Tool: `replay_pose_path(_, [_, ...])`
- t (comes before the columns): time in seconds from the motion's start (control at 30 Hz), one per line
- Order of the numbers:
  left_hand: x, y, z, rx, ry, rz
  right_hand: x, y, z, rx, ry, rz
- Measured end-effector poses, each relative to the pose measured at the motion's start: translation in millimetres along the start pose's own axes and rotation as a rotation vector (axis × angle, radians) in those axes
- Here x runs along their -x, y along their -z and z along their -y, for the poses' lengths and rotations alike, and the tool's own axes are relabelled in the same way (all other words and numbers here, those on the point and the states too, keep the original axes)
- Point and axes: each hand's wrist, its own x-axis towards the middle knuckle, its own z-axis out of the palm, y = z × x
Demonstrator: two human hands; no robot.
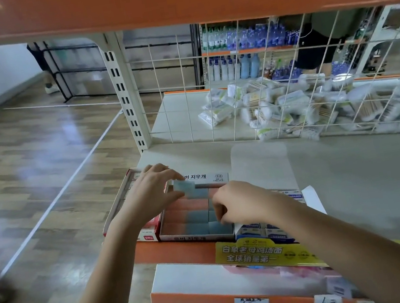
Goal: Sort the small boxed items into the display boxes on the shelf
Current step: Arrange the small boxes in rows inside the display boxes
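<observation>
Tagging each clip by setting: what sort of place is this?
Most likely a small shop: orange-edged shelves with handwritten price tags, a display box of erasers, and bottled drinks racked behind.

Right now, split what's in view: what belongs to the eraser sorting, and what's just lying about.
Part of the job:
- small boxed item pinched in the left hand
- middle display box of orange-and-blue items
- right hand reaching into that box
- red display box to its left
- blue-and-white display box to its right

Lying about:
- cotton swab packs behind the wire grid
- yellow promo sign
- price tags
</observation>
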Motion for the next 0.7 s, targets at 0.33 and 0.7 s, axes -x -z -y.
replay_pose_path(0.33, [-1.8,-6.6,3.6,-0.138,0.015,0.034,1.1,0.4,-0.5,-0.008,0.012,0.004])
replay_pose_path(0.7, [-0.1,2.3,-4.4,-0.185,0.043,0.081,2.6,5.7,-5.6,-0.035,0.07,0.042])
